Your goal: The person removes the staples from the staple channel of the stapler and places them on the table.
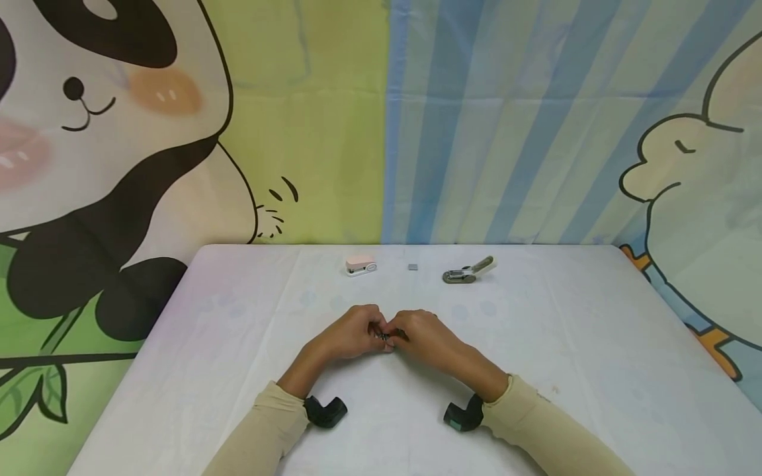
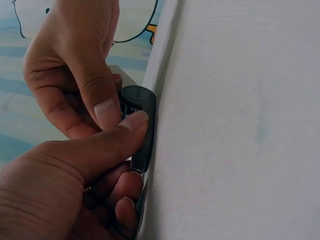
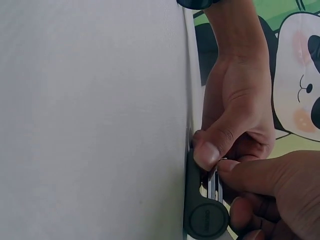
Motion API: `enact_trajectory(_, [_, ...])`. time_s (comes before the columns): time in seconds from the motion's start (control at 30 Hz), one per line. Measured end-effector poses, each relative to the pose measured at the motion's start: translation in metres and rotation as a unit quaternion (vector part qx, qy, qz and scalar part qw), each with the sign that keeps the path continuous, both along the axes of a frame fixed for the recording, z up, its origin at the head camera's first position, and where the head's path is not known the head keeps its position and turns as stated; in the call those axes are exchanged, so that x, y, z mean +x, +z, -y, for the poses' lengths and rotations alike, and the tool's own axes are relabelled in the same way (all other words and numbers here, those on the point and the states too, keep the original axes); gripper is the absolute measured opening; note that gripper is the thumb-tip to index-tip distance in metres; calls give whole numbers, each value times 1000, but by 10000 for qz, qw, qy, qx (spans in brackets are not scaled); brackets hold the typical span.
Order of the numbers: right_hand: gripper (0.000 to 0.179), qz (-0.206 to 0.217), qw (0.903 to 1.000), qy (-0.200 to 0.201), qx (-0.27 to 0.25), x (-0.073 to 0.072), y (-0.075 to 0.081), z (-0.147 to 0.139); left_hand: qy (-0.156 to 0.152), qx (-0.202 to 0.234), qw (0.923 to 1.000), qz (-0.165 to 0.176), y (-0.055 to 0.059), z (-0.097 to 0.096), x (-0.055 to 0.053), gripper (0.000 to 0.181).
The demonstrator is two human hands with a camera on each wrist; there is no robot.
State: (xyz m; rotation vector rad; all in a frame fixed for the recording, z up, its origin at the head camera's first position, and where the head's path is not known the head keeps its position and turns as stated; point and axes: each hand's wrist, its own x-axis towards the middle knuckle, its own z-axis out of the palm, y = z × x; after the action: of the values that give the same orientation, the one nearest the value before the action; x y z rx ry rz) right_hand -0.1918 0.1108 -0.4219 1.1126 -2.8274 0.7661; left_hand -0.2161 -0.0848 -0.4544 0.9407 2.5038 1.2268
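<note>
Out over the table, my left hand (image 1: 356, 334) and right hand (image 1: 424, 336) meet fingertip to fingertip around a small dark green stapler (image 2: 144, 145). The head view shows little of it, as the fingers cover most. Its rounded end and a silver metal rail (image 3: 215, 187) show in the right wrist view, with a gap between rail and green body. My left thumb (image 2: 135, 120) lies across the body and the fingers curl beneath. On the other side, my right thumb (image 3: 229, 166) and fingers pinch near the rail's end. What lies between the two thumbtips is hidden.
Along the back of the white-covered table (image 1: 536, 396) stand a pink-and-white stapler (image 1: 360, 265), a small grey block (image 1: 413, 267) and a grey-green stapler (image 1: 466, 273) with one arm raised. Behind the back edge hangs a cartoon-printed cloth (image 1: 333, 132).
</note>
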Motion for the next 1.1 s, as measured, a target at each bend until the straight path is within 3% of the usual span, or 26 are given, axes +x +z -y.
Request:
enact_trajectory(0.33, [13,651,9952,-55,-735,-2,2,-5,84,107,9999,51,1,-1,-1,16])
enact_trajectory(0.67, [13,750,9941,-491,-610,-1,4,-1,107,133,9998,131,0,0,-2,17])
enact_trajectory(1.1, [10,1006,9904,-711,-632,-1,8,-2,75,187,9997,143,0,0,-3,17])
